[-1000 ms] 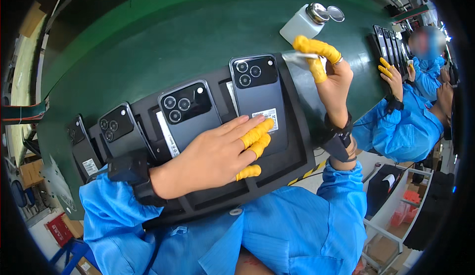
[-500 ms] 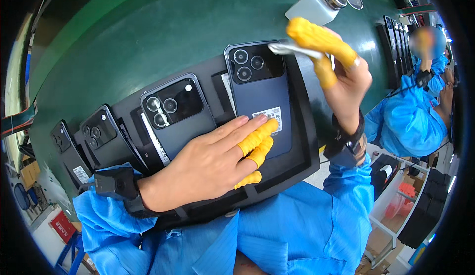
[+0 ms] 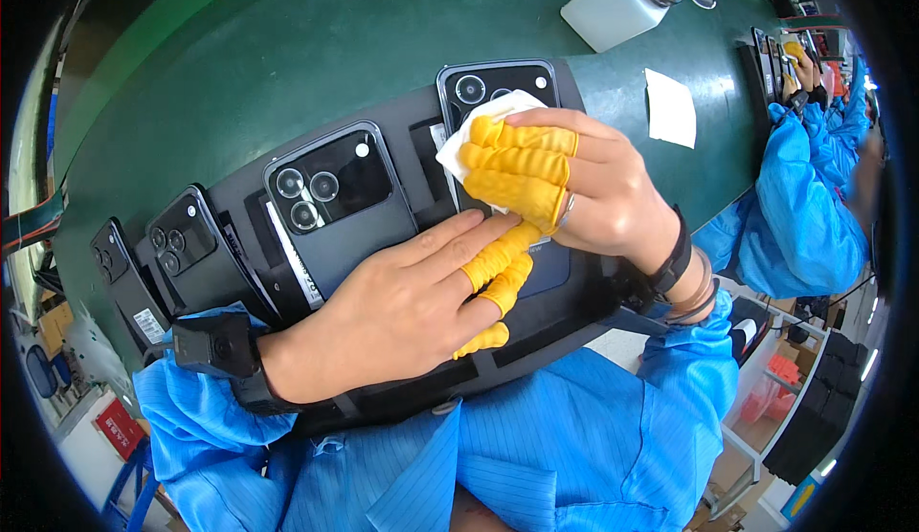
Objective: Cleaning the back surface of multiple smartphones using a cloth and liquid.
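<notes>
My left hand (image 3: 383,317) lies flat with fingers stretched over the lower part of a dark blue phone (image 3: 550,277), yellow finger cots on several fingers. The phone rests back side up in a black tray (image 3: 410,109). My right hand (image 3: 598,183), also in yellow finger cots, presses a folded white wipe (image 3: 454,156) onto that phone's back, just below the camera lenses. The wipe and both hands hide most of the phone's middle. To its left, another dark phone (image 3: 330,188) sits in the same tray, camera side up, with a round white sticker.
Further left in the tray stand two more phones (image 3: 187,235) (image 3: 124,274). A white square sheet (image 3: 671,109) lies on the green table (image 3: 459,15), near a white dispenser bottle (image 3: 613,6) with its metal lid raised. At far right a co-worker in blue (image 3: 804,216) works beside upright phones.
My right hand has come down and left from above the table onto the phone, pressing the wipe there. A white sheet now shows on the table. My left hand stays on the phone.
</notes>
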`<state>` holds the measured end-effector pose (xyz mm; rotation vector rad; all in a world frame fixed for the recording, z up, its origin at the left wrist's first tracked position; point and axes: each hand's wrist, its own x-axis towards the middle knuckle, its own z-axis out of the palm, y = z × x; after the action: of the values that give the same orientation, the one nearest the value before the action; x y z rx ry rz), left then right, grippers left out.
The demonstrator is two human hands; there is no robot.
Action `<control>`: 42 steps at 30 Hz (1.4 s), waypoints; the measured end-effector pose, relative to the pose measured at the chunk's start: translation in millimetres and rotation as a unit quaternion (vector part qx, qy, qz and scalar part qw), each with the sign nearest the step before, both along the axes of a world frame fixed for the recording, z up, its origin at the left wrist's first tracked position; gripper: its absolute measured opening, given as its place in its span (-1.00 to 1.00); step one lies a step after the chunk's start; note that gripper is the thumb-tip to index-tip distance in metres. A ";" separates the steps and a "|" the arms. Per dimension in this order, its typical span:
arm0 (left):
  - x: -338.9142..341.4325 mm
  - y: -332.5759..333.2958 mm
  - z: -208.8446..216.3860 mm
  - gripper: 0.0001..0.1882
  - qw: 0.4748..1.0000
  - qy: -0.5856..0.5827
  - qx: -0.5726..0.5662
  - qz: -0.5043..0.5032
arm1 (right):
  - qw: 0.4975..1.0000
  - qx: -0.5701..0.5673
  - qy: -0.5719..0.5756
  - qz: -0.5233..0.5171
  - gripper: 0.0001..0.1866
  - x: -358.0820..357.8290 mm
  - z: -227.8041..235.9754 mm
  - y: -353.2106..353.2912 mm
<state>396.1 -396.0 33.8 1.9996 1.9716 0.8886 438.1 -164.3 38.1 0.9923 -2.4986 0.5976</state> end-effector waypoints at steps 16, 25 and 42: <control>0.1 1.8 -0.7 -0.48 1.000 -0.010 0.008 0.001 | 0.994 -0.068 -0.030 -0.083 -0.83 4.1 10.3 18.6; 1.3 0.3 -1.9 -0.51 1.000 0.008 0.015 0.003 | 0.993 0.000 0.051 -0.109 -0.74 -23.8 13.0 -2.3; 3.0 2.0 -4.3 -0.50 0.999 -0.006 0.030 0.008 | 0.976 -0.019 0.110 -0.185 -0.78 -2.6 16.4 15.5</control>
<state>399.0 -394.0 29.6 2.0089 1.9798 0.9722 435.5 -148.8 54.5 0.5243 -2.3763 0.3942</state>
